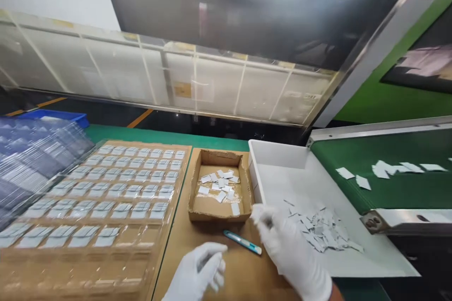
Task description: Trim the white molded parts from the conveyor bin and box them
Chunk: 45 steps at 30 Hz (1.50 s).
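Note:
My left hand (pixel 199 270), in a white glove, is low over the cardboard surface. Its fingers are loosely bent, with a gap between thumb and index finger and nothing seen between them. To the right, my gloved right hand (pixel 287 251) is slightly blurred beside the near-left edge of the white tray (pixel 282 160). Its fingers curl into a closed pinch, and what they hold, if anything, is hidden. A teal box cutter (pixel 242 242) lies between the hands. Beyond it stands a shallow cardboard box (pixel 219 218) with several white rectangular pieces (pixel 221 183) scattered inside.
A clear compartment tray (pixel 137 233) at left holds rows of white pieces; its nearest cells are bare. Stacked clear trays (pixel 31 164) and a blue bin (pixel 63 115) stand farther left. Loose pieces (pixel 328 233) fill part of the white tray, and others lie on the green conveyor belt (pixel 353 150).

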{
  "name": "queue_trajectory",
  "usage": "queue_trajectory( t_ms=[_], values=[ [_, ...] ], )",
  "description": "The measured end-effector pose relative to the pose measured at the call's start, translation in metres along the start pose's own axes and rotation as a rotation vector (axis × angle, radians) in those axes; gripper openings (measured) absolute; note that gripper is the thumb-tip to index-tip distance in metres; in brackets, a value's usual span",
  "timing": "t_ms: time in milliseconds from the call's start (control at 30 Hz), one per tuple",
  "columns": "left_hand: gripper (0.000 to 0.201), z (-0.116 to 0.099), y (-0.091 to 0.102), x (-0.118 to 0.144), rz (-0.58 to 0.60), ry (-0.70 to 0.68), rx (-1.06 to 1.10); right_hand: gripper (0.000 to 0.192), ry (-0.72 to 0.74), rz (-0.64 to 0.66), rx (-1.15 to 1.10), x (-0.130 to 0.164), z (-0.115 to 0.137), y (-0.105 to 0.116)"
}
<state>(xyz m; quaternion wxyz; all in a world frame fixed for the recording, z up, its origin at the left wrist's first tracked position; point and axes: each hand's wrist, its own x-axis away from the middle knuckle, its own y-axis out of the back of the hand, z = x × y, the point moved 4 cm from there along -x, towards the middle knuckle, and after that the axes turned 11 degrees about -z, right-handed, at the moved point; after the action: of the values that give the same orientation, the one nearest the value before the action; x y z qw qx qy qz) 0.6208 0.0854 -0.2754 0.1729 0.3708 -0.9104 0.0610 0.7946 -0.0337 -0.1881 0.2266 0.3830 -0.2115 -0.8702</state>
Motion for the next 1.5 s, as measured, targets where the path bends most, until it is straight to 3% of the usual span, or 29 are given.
queue_trajectory(
  t_ms=[133,300,400,500,833,1100,1500],
  values=[
    [0.058,-0.009,-0.007,-0.003,0.128,0.045,-0.005,0.031,0.073,0.165,-0.142,0.068,0.039,-0.043],
    [0.047,-0.006,0.007,0.01,0.07,0.03,-0.088,0.036,-0.173,0.1,-0.163,0.1,0.031,-0.065],
    [0.046,-0.002,0.014,0.015,0.051,0.032,-0.099,0.031,-0.312,0.102,-0.236,0.107,0.023,-0.068],
    [0.047,0.002,0.015,0.016,0.062,0.023,-0.098,0.034,-0.352,0.105,-0.262,0.111,0.023,-0.067],
    [0.05,0.006,0.009,0.021,0.069,0.038,-0.106,0.038,-0.307,0.073,-0.235,0.117,0.026,-0.058],
    [0.054,0.013,0.007,0.032,0.084,0.072,0.093,0.036,-0.341,0.081,-0.224,0.127,0.026,-0.054],
    [0.049,0.034,0.009,0.04,0.067,0.102,0.195,0.031,-0.342,0.098,-0.23,0.135,0.027,-0.055]
  ],
)
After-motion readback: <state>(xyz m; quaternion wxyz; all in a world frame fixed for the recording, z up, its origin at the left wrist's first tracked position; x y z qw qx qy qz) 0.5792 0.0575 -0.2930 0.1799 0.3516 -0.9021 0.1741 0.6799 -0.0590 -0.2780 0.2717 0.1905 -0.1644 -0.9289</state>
